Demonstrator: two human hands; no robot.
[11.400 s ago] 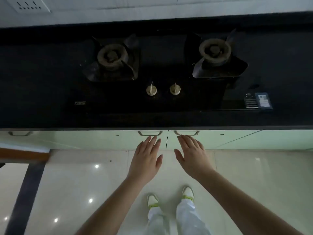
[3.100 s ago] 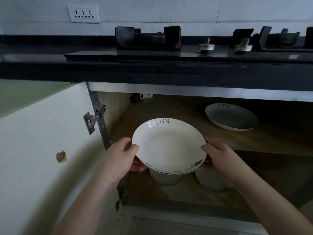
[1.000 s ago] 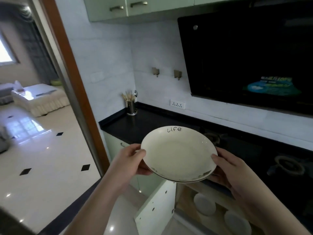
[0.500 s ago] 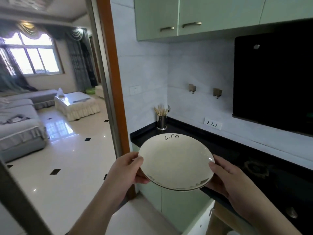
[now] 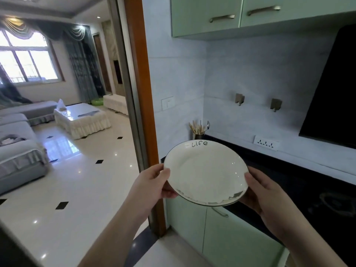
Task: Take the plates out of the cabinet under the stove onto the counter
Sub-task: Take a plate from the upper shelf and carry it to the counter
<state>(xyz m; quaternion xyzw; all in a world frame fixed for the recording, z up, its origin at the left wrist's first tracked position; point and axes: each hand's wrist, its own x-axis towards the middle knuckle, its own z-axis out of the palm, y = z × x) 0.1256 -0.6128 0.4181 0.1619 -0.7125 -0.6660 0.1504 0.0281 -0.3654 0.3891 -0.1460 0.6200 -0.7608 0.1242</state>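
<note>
Head view: you hold a round, shallow white plate (image 5: pixel 205 173) with a thin dark rim and "Life" handwritten at its far edge, glossy glazed ceramic. Left hand (image 5: pixel 152 183) pinches its left edge, thumb on top; right hand (image 5: pixel 264 191) grips the right edge. The plate is in the air, over the edge of the black polished surface (image 5: pixel 285 170). A metal utensil holder (image 5: pixel 198 132) stands in the corner.

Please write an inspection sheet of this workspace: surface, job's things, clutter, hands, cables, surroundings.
Surface: black counter, bare where visible.
Job's things: white plate marked "life", held in the air, not yet on the counter.
Clutter: metal cup of chopsticks in the counter's far corner.
Hands: left hand and right hand grip opposite edges of the plate.
Cables: nothing seen.
Surroundings: wall socket, two wall hooks, green upper cabinets, living room through the doorway.
</note>
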